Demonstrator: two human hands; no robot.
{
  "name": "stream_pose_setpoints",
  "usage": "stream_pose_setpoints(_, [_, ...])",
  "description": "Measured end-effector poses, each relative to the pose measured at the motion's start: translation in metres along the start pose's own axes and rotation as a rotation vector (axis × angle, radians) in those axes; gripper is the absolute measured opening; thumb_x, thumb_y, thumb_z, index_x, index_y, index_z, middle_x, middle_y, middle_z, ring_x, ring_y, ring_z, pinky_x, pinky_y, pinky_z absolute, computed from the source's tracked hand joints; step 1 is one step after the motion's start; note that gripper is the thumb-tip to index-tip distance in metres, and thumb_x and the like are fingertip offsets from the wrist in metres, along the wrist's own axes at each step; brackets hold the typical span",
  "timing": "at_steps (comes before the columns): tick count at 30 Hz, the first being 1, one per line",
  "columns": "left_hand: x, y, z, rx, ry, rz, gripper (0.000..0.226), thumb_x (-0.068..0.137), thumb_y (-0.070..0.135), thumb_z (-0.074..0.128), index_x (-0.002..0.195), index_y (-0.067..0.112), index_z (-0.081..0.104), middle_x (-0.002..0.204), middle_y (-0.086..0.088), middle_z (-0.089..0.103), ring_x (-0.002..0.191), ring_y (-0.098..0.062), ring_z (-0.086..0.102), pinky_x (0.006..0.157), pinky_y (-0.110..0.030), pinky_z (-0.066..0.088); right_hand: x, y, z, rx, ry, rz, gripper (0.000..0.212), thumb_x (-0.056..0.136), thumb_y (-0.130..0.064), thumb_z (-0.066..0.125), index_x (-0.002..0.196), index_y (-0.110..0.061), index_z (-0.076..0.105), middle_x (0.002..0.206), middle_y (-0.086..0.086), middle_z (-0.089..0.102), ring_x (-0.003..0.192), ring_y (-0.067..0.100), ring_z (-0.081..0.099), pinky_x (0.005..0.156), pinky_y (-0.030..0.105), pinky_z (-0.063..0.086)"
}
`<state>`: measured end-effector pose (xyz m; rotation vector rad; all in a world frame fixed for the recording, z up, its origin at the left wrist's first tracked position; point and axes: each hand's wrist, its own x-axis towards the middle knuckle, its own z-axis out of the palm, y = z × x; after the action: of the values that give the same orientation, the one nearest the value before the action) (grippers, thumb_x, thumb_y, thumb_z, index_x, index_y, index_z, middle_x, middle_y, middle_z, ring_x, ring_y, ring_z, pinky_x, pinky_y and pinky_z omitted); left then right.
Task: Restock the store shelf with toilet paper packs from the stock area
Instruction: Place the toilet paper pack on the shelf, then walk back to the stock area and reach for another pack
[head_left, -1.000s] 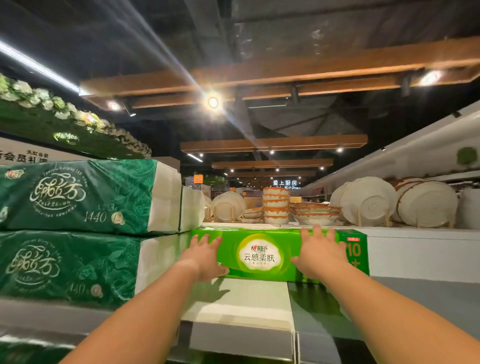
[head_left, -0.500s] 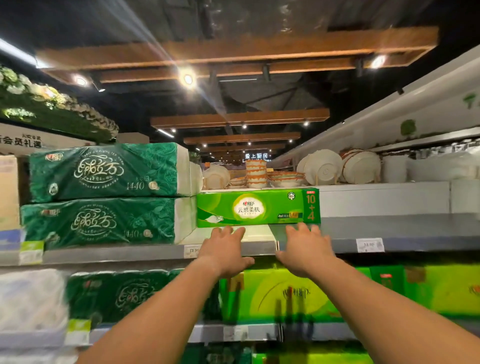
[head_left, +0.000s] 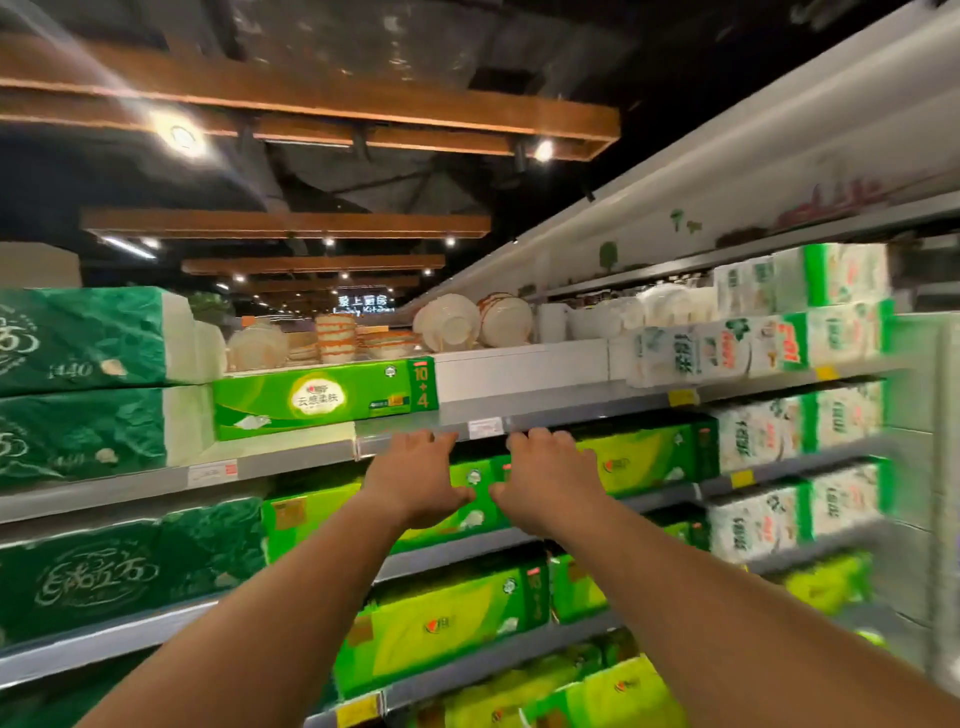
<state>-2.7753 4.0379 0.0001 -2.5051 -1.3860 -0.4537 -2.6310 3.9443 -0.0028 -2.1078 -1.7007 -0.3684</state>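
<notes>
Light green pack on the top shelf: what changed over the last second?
Both hands let go of the light green pack and drew back toward the person; the left hand and right hand are now below the top shelf edge, holding nothing. The pack stayed put beside the dark green packs.

The light green pack (head_left: 324, 397) on the top shelf (head_left: 545, 413) is showing glossy plastic film, while the dark green packs (head_left: 93, 384) beside it are wearing a crinkled, shiny wrap. The shelf is reading as smooth matt grey metal. The plates (head_left: 449, 322) behind are looking like glazed ceramic, and the ceiling beams (head_left: 311, 109) like brown wood.
</notes>
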Motion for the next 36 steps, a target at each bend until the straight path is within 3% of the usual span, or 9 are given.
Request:
stream_pose_setpoints(8, [-0.039, 0.24, 0.006, -0.121, -0.078, 0.252, 0.085, 0.084, 0.066, 0.062, 0.153, 0.023, 0.035, 0.148, -0.012, 0.047, 0.135, -0.037, 0.043, 0.111, -0.046, 0.04, -0.149, 0.225, -0.091, -0.128, -0.044, 0.339, 0.055, 0.093, -0.048, 0.051, 0.138, -0.018, 0.043, 0.139, 0.011, 0.047, 0.127, 0.038, 0.045, 0.1, 0.053, 0.04])
stream_pose_setpoints(13, [-0.045, 0.375, 0.003, -0.175, -0.086, 0.448, 0.084, 0.079, 0.074, 0.053, 0.151, 0.033, 0.037, 0.146, -0.006, 0.052, 0.132, -0.034, 0.046, 0.109, -0.046, 0.042, -0.234, 0.329, -0.139, -0.171, -0.027, 0.541, 0.061, 0.094, -0.053, 0.051, 0.143, -0.018, 0.04, 0.144, 0.009, 0.044, 0.133, 0.036, 0.04, 0.106, 0.052, 0.038])
stream_pose_setpoints(17, [-0.051, 0.488, 0.002, -0.228, -0.111, 0.623, 0.087, 0.084, 0.071, 0.055, 0.154, 0.025, 0.032, 0.15, -0.009, 0.046, 0.137, -0.034, 0.042, 0.108, -0.047, 0.042, -0.294, 0.405, -0.169, -0.206, -0.028, 0.717, 0.049, 0.091, -0.049, 0.049, 0.132, -0.021, 0.048, 0.136, 0.009, 0.049, 0.124, 0.034, 0.047, 0.099, 0.051, 0.039])
stream_pose_setpoints(21, [-0.056, 0.593, 0.015, -0.27, -0.12, 0.778, 0.086, 0.087, 0.07, 0.056, 0.156, 0.027, 0.029, 0.147, -0.008, 0.046, 0.134, -0.034, 0.043, 0.107, -0.044, 0.042, -0.345, 0.471, -0.192, -0.239, -0.001, 0.896, 0.052, 0.089, -0.052, 0.053, 0.134, -0.024, 0.049, 0.134, 0.006, 0.051, 0.125, 0.031, 0.048, 0.101, 0.048, 0.043])
stream_pose_setpoints(28, [-0.013, 0.745, 0.049, -0.308, -0.149, 0.956, 0.078, 0.086, 0.069, 0.056, 0.148, 0.026, 0.037, 0.145, -0.006, 0.048, 0.132, -0.031, 0.045, 0.106, -0.042, 0.043, -0.391, 0.592, -0.19, -0.251, 0.032, 1.16, 0.059, 0.089, -0.061, 0.055, 0.136, -0.026, 0.048, 0.129, 0.002, 0.056, 0.115, 0.023, 0.053, 0.092, 0.041, 0.047])
stream_pose_setpoints(31, [0.016, 0.797, 0.062, -0.31, -0.223, 1.003, 0.079, 0.087, 0.067, 0.059, 0.151, 0.024, 0.038, 0.152, -0.006, 0.045, 0.136, -0.032, 0.043, 0.107, -0.042, 0.041, -0.389, 0.642, -0.19, -0.246, 0.078, 1.272, 0.061, 0.087, -0.064, 0.057, 0.134, -0.025, 0.054, 0.122, 0.001, 0.06, 0.112, 0.023, 0.055, 0.097, 0.045, 0.047])
stream_pose_setpoints(36, [0.071, 0.883, 0.077, -0.34, -0.224, 1.098, 0.08, 0.088, 0.067, 0.057, 0.152, 0.024, 0.035, 0.149, -0.01, 0.046, 0.136, -0.032, 0.042, 0.108, -0.048, 0.042, -0.37, 0.714, -0.189, -0.28, 0.113, 1.363, 0.072, 0.09, -0.066, 0.054, 0.148, -0.026, 0.042, 0.145, 0.005, 0.049, 0.131, 0.027, 0.046, 0.104, 0.047, 0.042])
